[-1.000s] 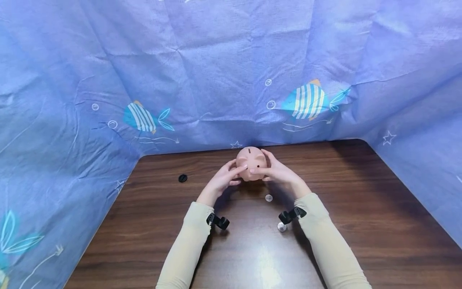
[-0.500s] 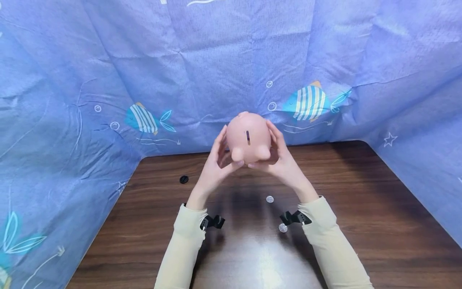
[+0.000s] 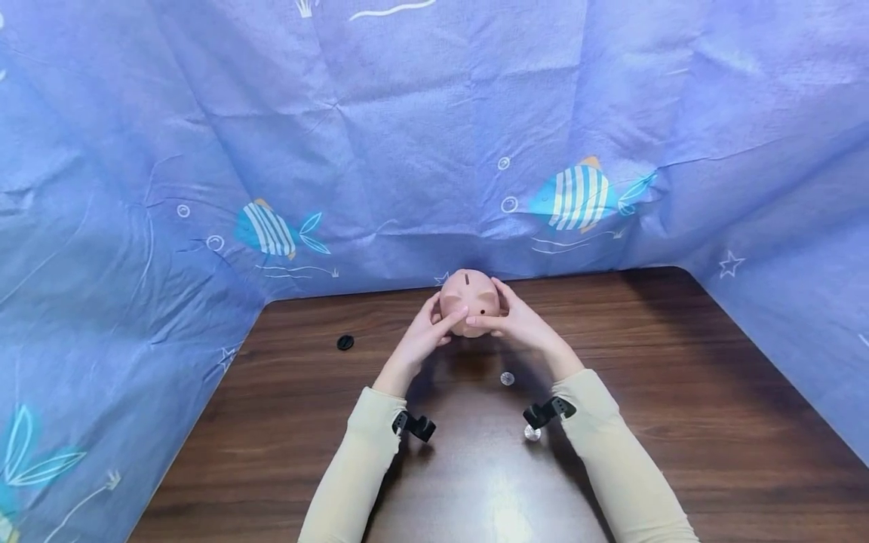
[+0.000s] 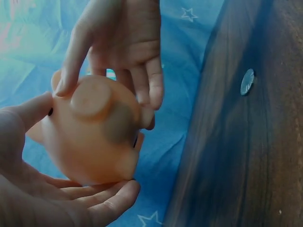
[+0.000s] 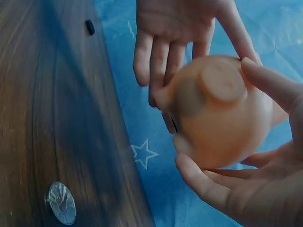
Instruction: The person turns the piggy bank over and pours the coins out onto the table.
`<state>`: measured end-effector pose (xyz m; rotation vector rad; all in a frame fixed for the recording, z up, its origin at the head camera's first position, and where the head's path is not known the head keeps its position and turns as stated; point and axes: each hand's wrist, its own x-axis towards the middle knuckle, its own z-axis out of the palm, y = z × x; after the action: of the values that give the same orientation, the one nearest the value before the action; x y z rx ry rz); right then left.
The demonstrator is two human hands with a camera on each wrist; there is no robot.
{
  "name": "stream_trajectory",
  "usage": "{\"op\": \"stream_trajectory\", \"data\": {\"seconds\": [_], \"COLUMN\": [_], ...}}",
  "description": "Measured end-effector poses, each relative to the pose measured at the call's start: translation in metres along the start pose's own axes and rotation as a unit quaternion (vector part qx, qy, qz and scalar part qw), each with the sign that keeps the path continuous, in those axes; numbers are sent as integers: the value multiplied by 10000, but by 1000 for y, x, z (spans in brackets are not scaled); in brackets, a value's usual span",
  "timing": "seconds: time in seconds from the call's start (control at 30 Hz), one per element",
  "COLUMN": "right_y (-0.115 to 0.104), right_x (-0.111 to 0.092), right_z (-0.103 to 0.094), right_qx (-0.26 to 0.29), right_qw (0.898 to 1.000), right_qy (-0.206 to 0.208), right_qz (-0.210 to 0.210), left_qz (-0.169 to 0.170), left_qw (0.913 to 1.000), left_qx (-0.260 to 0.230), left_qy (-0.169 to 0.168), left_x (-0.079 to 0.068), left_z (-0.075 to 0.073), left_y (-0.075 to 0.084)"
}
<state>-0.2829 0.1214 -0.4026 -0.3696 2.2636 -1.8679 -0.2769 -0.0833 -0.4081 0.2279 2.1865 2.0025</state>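
Both hands hold a pink piggy bank (image 3: 468, 290) over the far middle of the table, its coin slot facing up and away. My left hand (image 3: 419, 341) grips one side, thumb on the face. On the other side my right hand (image 3: 528, 323) grips likewise, its thumb near an eye. From below, the left wrist view shows the snout (image 4: 91, 98) and part of a dark opening at the belly's edge. A silver coin (image 3: 507, 378) lies on the table in front of the bank. Another silver coin (image 3: 532, 433) lies closer, beside the right wrist's camera.
A round black cap (image 3: 345, 342) lies on the brown wooden table (image 3: 271, 422), left of the hands. Blue fabric (image 3: 407, 151) printed with fish hangs behind the table and along its sides.
Half a second ago the piggy bank was higher, tipped with its slot toward the head camera. Both hands have since lowered it and tilted it back. The coins and cap have stayed put.
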Motion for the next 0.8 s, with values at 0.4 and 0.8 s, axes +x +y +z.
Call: {"op": "stream_trajectory", "data": {"seconds": [0.4,0.8], "right_y": [13,-39], "right_x": [4,-24], "right_z": [1,6], "right_qx": [183,952], "right_qw": [9985,9200], "right_qy": [-246,-131], "right_qz": [464,-3800], "left_qz": [-356,3359], "left_qw": [9990,9413], "left_qx": [188,340], "left_qy": [-187,55], "left_x": [0,-36], "left_z": [-1,-11], "left_y": [-7,44]}}
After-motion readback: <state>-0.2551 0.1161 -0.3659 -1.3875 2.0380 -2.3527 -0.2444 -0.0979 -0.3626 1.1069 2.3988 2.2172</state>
